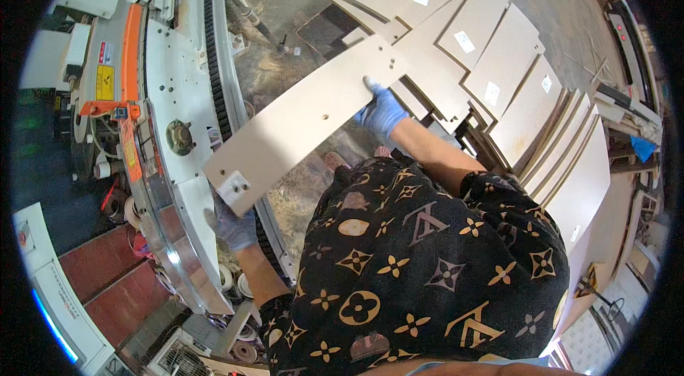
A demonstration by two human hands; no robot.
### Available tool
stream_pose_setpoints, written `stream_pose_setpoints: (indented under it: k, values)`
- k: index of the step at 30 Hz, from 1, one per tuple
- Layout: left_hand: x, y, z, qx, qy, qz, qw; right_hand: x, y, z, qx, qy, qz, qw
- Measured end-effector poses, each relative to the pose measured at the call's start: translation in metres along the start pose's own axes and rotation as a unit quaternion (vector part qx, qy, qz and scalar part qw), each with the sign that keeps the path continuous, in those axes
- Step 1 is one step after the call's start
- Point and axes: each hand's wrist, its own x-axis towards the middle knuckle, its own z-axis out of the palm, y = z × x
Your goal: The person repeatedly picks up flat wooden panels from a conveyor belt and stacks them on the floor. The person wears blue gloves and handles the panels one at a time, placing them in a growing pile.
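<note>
A long pale board [303,116] with drilled holes and a white label at its near left end spans the space in front of me, held in both hands. My left hand [236,228], in a blue glove, is at the labelled end; its fingers are mostly hidden under the board. My right hand [382,114], also gloved in blue, grips the near edge toward the far right end, thumb on top and the other fingers underneath. The left end of the board reaches over the edge of a long white machine [171,84].
The machine carries a black track [216,41] and an orange guard [132,48] along my left. Labelled flat panels [456,34] lie spread at the far right, with more panels stacked on edge [570,141] nearer me. A white control unit [60,298] stands lower left.
</note>
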Motion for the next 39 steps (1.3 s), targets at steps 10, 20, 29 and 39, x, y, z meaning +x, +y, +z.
stream_pose_setpoints:
  k: [10,20,29,39]
  values:
    - [0.074,-0.002,-0.064,-0.12,0.161,-0.022,0.979,-0.004,0.14,0.032,-0.027,-0.121,0.172,0.977]
    - [0.144,0.099,-0.154,-0.029,0.294,0.072,0.953,-0.021,0.171,0.049,-0.278,-0.018,0.06,0.958]
    - [0.192,0.13,-0.155,-0.002,0.298,0.157,0.942,0.053,0.234,0.11,-0.53,-0.04,0.029,0.847]
    - [0.251,0.137,-0.161,0.031,0.336,0.18,0.924,0.088,0.227,0.159,-0.553,0.007,0.07,0.83]
